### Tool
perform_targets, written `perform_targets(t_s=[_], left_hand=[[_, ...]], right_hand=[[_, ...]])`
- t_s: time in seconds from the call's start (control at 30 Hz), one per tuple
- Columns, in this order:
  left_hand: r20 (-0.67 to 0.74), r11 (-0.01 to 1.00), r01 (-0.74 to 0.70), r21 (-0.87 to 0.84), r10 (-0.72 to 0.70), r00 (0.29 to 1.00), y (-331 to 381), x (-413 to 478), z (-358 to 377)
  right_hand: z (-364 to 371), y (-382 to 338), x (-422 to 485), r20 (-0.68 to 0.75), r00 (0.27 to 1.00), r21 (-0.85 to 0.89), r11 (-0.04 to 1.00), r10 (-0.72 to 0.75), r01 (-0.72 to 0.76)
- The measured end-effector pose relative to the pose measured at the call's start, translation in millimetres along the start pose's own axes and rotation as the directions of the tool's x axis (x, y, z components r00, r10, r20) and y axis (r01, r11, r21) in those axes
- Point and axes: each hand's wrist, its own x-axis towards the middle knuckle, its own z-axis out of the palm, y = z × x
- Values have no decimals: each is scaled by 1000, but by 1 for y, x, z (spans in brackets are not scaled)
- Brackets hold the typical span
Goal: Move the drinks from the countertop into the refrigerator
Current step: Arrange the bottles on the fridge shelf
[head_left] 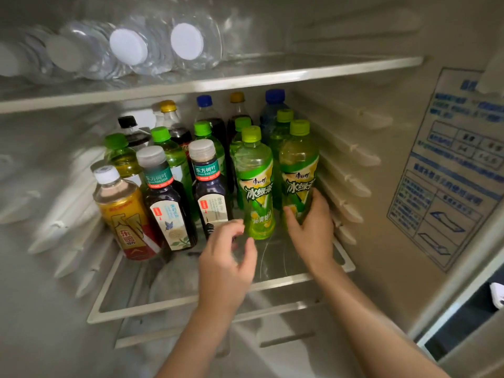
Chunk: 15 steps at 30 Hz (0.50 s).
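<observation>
Upright green plastic tea bottle [298, 170], centre right, gripped low by right hand [311, 227]; left hand [229, 257] slack, empty.

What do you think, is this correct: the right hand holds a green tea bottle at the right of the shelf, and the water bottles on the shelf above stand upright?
Not fully. The right hand does hold the green tea bottle at the right of the shelf, but the water bottles above lie on their sides, caps toward the camera; the head view shows it.
</observation>
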Motion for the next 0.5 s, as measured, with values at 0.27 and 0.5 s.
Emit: perform_targets(t_s=[0.27,0.5], left_hand=[[171,850,342,401,-436,884,17,2,46],[124,839,363,404,-444,888,9,16,61]], right_hand=[[-2,1,-1,63,998,-3,1000,27,-27],[1,6,1,105,994,42,998,35,-40]])
